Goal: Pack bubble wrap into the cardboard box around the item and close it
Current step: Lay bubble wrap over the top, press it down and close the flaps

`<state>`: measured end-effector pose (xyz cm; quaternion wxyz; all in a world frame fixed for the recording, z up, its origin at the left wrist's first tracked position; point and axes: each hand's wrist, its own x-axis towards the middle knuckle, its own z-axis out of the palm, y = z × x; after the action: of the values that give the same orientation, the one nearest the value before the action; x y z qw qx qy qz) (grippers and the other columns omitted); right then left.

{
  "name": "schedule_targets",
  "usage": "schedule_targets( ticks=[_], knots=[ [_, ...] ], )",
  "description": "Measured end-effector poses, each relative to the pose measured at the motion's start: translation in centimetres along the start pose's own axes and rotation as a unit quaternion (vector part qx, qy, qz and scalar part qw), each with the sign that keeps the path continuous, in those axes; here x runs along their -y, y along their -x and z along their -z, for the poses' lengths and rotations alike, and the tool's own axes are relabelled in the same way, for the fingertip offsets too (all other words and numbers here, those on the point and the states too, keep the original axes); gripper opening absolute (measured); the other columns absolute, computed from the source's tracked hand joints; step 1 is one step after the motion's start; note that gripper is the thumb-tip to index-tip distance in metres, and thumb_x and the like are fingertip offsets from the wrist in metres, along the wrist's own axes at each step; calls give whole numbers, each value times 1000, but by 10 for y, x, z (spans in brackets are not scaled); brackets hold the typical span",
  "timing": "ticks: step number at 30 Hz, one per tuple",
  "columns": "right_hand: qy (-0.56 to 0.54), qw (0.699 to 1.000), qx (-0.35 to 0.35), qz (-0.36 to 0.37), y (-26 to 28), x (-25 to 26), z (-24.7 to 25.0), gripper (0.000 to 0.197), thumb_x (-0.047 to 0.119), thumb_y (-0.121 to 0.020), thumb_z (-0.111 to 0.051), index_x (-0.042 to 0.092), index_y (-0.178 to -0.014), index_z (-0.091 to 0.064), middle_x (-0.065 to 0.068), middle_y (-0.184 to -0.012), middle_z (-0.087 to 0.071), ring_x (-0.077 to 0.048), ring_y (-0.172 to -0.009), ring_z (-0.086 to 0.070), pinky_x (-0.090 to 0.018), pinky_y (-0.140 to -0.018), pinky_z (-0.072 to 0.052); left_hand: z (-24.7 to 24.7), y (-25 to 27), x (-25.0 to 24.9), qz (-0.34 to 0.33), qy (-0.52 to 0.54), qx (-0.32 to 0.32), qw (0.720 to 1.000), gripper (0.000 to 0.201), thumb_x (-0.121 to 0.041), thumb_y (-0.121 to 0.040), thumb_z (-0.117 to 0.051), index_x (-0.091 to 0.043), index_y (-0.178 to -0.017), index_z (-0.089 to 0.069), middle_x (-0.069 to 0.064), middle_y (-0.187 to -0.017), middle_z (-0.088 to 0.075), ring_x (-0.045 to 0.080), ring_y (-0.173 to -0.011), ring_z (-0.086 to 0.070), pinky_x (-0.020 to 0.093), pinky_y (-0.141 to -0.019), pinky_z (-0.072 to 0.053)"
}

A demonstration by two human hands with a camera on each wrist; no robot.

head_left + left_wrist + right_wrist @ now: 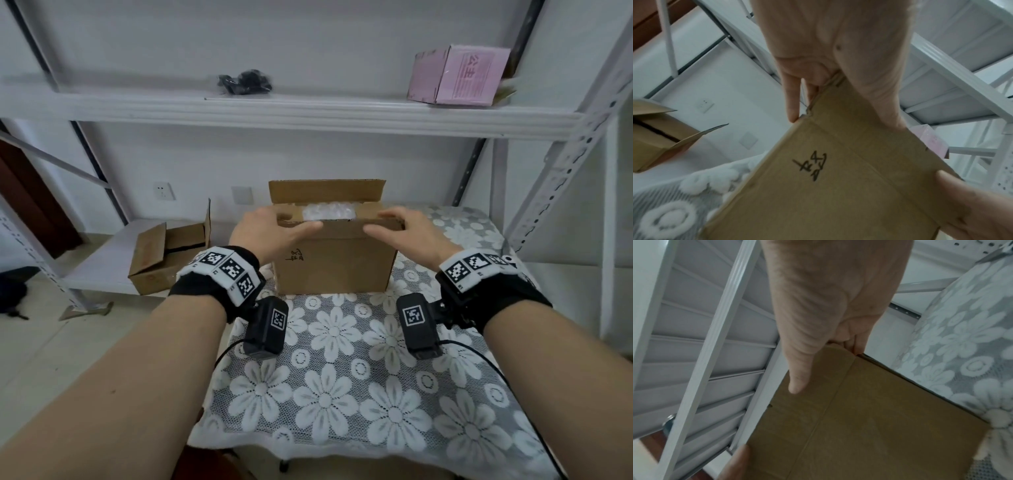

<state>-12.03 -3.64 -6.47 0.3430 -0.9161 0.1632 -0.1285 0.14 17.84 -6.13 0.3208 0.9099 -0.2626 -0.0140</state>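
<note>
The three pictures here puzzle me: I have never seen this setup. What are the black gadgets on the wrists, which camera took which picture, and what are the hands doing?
No machine here: a person wears a head camera and one camera on each wrist. The head view shows both arms; the other two look along each hand. On the flowered tablecloth stands the cardboard box, with bubble wrap showing at its top. The left hand and right hand press the near flap down; the far flap stands up. Another open box sits on the low shelf.

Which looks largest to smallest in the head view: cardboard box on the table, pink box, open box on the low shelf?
1. cardboard box
2. pink box and open box: alike, and at different distances, so unranked.
</note>
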Motion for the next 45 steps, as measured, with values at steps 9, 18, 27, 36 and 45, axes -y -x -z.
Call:
schedule_targets(
  ticks=[9,18,27,36,45],
  knots=[
    [-109,985,-134,-13,-9,-8,-16,47,47,-89,-54,0,-85,-60,-12,-79,-59,-21,-70,-50,-37,-66,-42,-22,2,9,90,82,-170,978,57,-75,-75,-50,-20,-87,-63,6,-87,-68,27,-87,-64,38,-75,-54],
    [-90,979,-179,-41,-17,-1,-22,37,35,-94,-53,8,-119,-58,-7,-117,-62,-20,-108,-58,-36,-93,-48,-33,-7,3,129,93,-200,967,58,-64,-81,-56,-22,-121,-58,5,-118,-65,27,-111,-59,38,-89,-50],
    [99,981,-166,33,-4,1,-37,59,28,-96,-50,27,-149,-24,-3,-141,-45,-20,-129,-43,-34,-102,-37,-48,-6,-2,89,4,-201,976,69,-48,-87,-61,-14,-141,-35,13,-135,-47,28,-125,-43,40,-94,-42],
    [245,938,-200,140,-9,-2,-48,23,11,-94,-52,10,-109,-69,-10,-122,-59,-28,-113,-50,-39,-97,-41,-58,-4,-9,-142,-184,-187,954,18,-11,-91,-56,-11,-104,-69,9,-105,-62,28,-96,-54,31,-67,-42],
    [284,939,-145,132,-13,9,-41,27,13,-95,-46,14,-106,-71,-2,-101,-60,-19,-95,-52,-26,-68,-38,-44,-9,-21,-121,-240,-134,954,26,-25,-91,-45,-16,-102,-67,1,-101,-63,22,-96,-57,29,-63,-35]
  ],
)
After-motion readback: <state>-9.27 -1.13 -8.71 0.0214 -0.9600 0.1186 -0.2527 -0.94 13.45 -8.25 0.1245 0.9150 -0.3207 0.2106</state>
